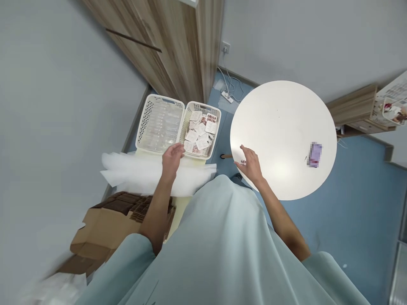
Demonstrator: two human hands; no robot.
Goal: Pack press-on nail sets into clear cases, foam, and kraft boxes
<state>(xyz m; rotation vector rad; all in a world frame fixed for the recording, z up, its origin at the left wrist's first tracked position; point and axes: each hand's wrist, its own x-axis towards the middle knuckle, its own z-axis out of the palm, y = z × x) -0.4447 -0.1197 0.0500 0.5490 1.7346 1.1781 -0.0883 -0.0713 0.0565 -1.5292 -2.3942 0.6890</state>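
Observation:
My left hand (172,160) hovers over the front edge of the baskets, fingers loosely bent and nothing visible in them. Close by it, a white basket (218,127) holds a heap of small white cards (201,134), some with rows of reddish-brown spots. Beside that stands a larger white basket (140,123) filled with clear plastic packets (162,125). My right hand (251,166) is above the near left edge of a round white table (280,114), thumb and fingers apart. Partly covered by it is a small piece with reddish spots (243,162); whether they touch is unclear.
A roll of white foam sheet (136,169) lies before the baskets. Brown cardboard boxes (98,228) are stacked at lower left. A blurred purple object (314,154) rests on the table's right side. A power strip (227,97) with cables lies on the floor by the wooden cabinet (178,46).

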